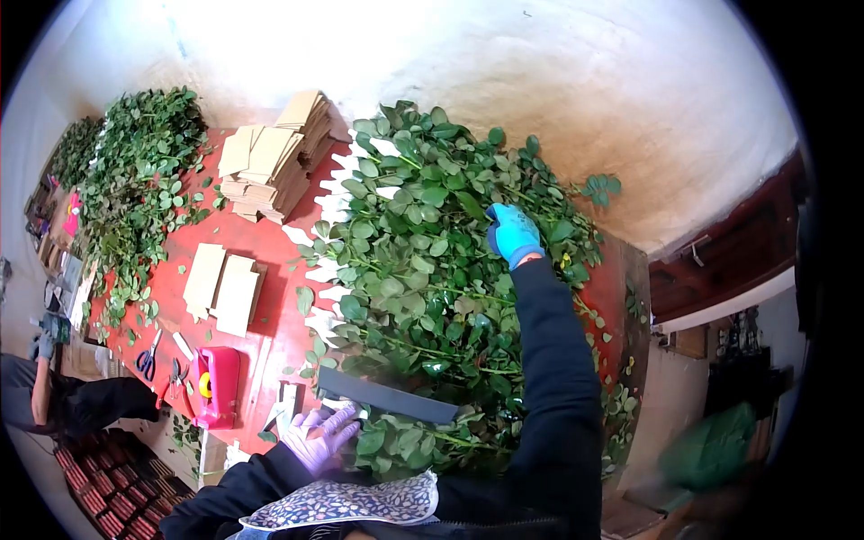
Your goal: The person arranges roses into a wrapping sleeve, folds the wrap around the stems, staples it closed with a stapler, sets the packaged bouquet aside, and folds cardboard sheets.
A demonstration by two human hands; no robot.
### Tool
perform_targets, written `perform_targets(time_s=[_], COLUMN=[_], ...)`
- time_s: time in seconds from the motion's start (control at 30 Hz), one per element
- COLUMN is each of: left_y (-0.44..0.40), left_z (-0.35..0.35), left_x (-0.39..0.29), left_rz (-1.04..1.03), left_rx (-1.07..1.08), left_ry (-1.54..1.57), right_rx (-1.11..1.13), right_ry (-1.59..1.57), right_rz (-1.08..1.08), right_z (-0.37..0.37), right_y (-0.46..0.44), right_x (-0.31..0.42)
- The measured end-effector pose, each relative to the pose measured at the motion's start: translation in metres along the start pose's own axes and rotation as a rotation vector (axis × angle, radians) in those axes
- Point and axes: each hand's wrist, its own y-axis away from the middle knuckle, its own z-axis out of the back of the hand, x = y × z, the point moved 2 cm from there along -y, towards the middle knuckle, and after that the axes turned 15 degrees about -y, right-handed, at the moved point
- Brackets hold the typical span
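A wide heap of leafy green stems (432, 261) lies on the red table, with white sleeve-like tips (335, 207) along its left side. My right hand (515, 236), in a blue glove, is closed at the upper right part of the heap; what its fingers hold is hidden among the leaves. In a light purple glove, my left hand (319, 438) rests low at the heap's lower left corner with its fingers spread. Just above it a dark flat bar (389, 396) lies across the stems.
Stacked brown cards (265, 171) and a smaller card pile (225, 288) lie on the red table (279, 261). Near the left edge are a pink tape dispenser (216, 387), scissors (148, 360) and pliers (175, 387). More stems (144, 180) and another person (67, 387) are at left.
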Motion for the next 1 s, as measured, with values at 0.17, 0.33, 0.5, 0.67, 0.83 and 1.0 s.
perform_targets(time_s=[0.17,0.33,0.5,0.67,0.83,1.0], left_y=[0.001,0.0,0.0,0.003,0.003,0.005], left_z=[0.004,-0.002,0.001,-0.005,-0.001,-0.001], left_x=[0.0,0.001,0.0,0.002,0.003,0.007], left_rz=[-0.022,-0.076,-0.083,-0.065,-0.066,-0.074], left_rx=[0.109,0.139,0.091,0.016,0.025,-0.012], left_ry=[-0.011,0.01,-0.002,-0.018,0.012,0.074], right_rx=[-0.335,-0.51,-0.562,-0.32,-0.003,-0.353], right_ry=[-0.043,0.111,0.056,0.201,-0.128,-0.017], right_rz=[0.096,0.154,0.188,0.018,-0.117,0.246], right_z=[0.022,0.042,0.063,0.062,0.055,0.068], right_y=[0.029,0.053,0.058,0.063,0.044,0.065], right_x=[-0.008,-0.005,0.01,0.019,-0.006,0.006])
